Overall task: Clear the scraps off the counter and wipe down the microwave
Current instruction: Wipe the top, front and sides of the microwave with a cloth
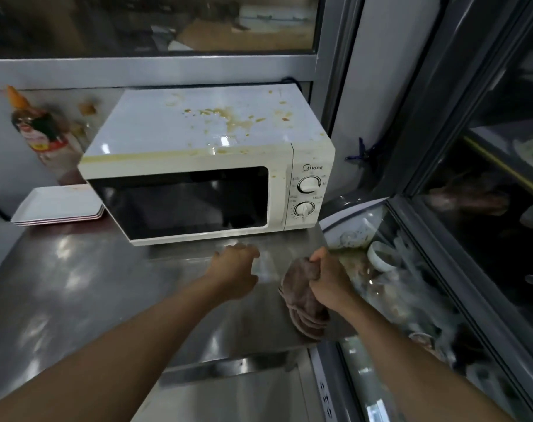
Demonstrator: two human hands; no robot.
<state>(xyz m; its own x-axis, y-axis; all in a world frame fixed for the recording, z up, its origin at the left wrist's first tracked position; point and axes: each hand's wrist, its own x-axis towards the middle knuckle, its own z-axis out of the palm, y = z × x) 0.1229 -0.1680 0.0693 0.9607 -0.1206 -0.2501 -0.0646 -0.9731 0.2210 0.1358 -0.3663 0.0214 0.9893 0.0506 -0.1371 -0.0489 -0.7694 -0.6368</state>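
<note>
I note the stained microwave [208, 166] at the rear of the bench [76, 284], and in front of it the left hand [233, 269] loosely curled, holding nothing, and the right hand [326, 277] gripping a brown cloth [301, 303].

Stacked white trays [58, 205] beside an orange-capped sauce bottle [38, 129], left rear.

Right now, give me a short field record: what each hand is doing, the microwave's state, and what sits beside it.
left hand: curled, over the steel counter in front of the microwave; whether its grip holds anything cannot be told
right hand: grips a bunched brown cloth
microwave: door closed, top spattered with yellowish stains, not yet wiped
left of microwave: stacked white trays; sauce bottle behind them
</note>
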